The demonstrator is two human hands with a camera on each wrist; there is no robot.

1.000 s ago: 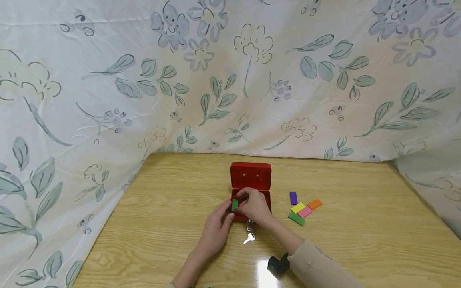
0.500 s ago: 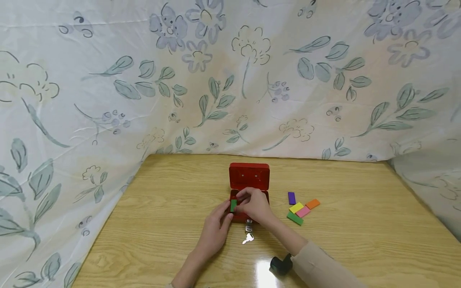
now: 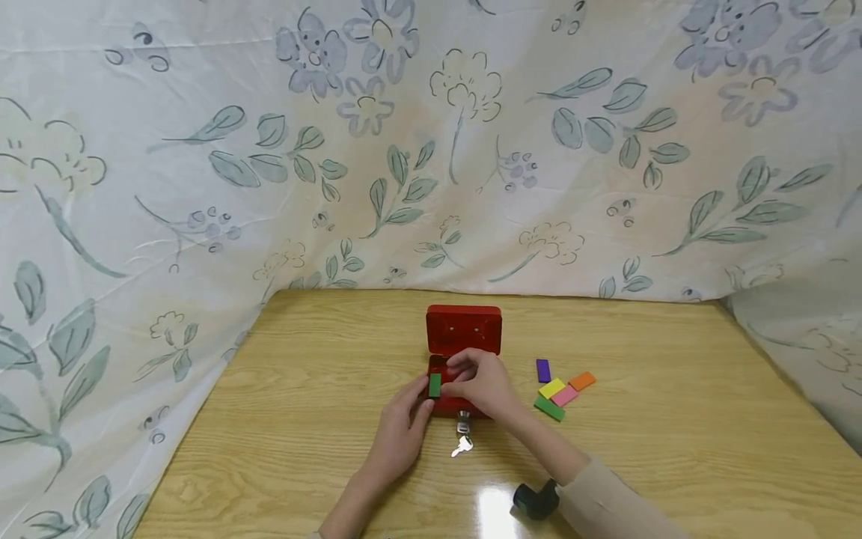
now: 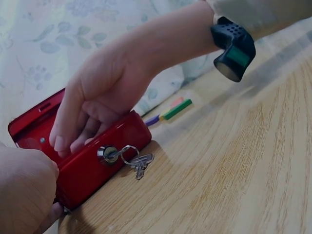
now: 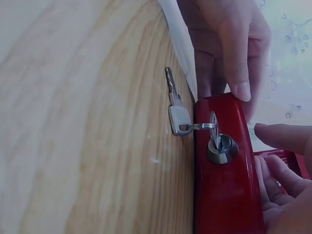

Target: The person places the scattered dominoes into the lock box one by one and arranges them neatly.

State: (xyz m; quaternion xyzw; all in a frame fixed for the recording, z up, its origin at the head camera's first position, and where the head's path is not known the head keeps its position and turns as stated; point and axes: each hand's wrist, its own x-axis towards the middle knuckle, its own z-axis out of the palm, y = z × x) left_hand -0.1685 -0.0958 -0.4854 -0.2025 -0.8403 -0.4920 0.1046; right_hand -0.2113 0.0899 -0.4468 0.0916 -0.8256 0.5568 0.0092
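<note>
A small red cash box (image 3: 446, 409) stands with its lid (image 3: 463, 329) raised. A green block (image 3: 435, 385) shows at its left side, inside the rim. My left hand (image 3: 396, 430) rests against the box's left end, fingers along the side and thumb at the front corner. My right hand (image 3: 481, 382) is over and partly inside the box, thumb tip right beside the green block. In the right wrist view, the right hand's thumb and fingers (image 5: 282, 183) are spread apart with nothing between them. A silver lock (image 5: 222, 148) on the front carries a ring with keys (image 5: 179, 117).
Right of the box on the wooden table (image 3: 303, 359) lie purple (image 3: 542, 370), yellow (image 3: 551, 389), pink (image 3: 564, 396), orange (image 3: 582, 381) and another green block (image 3: 549, 408). A black wrist device (image 3: 536, 500) sits by the right sleeve. A floral cloth (image 3: 417, 150) hangs behind.
My right hand has shifted slightly right, away from the green block, which shows more fully. The left hand stays at the box's left end.
</note>
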